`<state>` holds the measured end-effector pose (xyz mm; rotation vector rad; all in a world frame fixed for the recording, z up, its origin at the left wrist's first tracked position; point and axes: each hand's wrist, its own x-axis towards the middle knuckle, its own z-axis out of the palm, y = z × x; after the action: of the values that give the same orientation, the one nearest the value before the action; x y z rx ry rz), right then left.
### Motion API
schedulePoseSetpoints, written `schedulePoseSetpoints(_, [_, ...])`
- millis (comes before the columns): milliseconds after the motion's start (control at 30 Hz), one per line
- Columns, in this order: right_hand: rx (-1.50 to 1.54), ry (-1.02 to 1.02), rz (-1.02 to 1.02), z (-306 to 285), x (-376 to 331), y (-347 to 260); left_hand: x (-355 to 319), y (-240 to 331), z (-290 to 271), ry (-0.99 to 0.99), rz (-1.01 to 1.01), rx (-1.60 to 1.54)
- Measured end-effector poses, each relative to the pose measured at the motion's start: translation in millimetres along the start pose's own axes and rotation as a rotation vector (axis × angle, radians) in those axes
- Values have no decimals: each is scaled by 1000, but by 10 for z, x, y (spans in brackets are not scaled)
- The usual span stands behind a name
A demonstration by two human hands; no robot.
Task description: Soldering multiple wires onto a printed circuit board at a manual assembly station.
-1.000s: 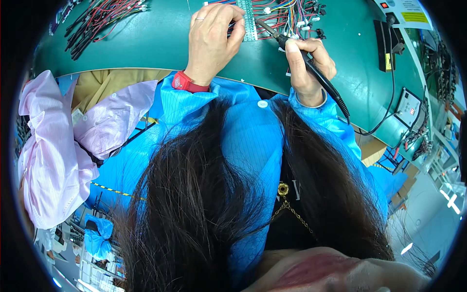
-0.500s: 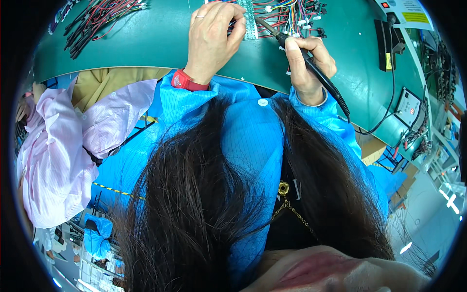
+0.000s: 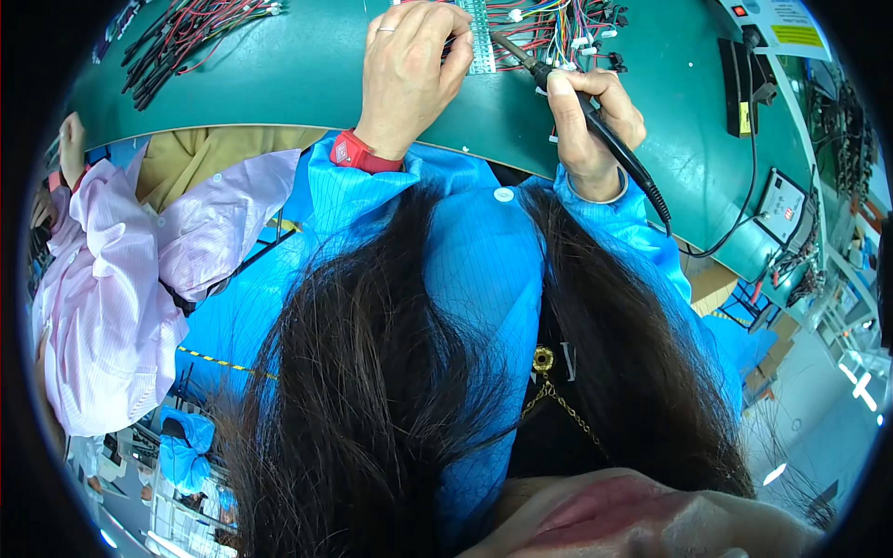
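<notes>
Right hand (image 3: 588, 151) grasps a black-handled, metal-barrelled soldering iron (image 3: 625, 153) at the pale-green rectangular circuit board (image 3: 480, 42) at twelve o'clock, left hand (image 3: 409, 79) curled alongside, its hold hidden; an unsteady grip could scorch adjacent red-and-black insulated wires (image 3: 538, 43).

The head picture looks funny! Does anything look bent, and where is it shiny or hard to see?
Head view: the green table's near edge bows, since a fisheye lens bends straight edges; head view, right side: a cross-shaped white glare shines; head view, top: the soldering iron looks clear, but its tip is too small to make out well.
</notes>
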<state>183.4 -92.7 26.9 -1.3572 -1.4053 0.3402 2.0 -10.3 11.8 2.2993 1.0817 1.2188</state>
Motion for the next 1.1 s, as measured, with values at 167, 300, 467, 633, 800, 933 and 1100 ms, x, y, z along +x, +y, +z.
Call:
schedulePoseSetpoints(167, [-4,-6,20,-19,-2,17,44,44,-2,-18,-16,15])
schedulePoseSetpoints(300, [1,-11,8,-5,9,-3,54,71,-38,-37,-34,35])
schedulePoseSetpoints(467, [0,-13,11,0,-3,2,9,14,10,-6,-11,41])
schedulePoseSetpoints(633, [2,-15,-4,6,-6,3,-3,11,10,-4,-8,43])
schedulePoseSetpoints(800, [-3,-17,-66,-15,3,19,12,13,-13,-1,-6,35])
schedulePoseSetpoints(933, [-1,-17,-97,-36,4,28,4,6,-17,1,-25,-12])
schedulePoseSetpoints(1100, [33,53,-140,-54,-30,51,-16,5,-25,-12,-71,-65])
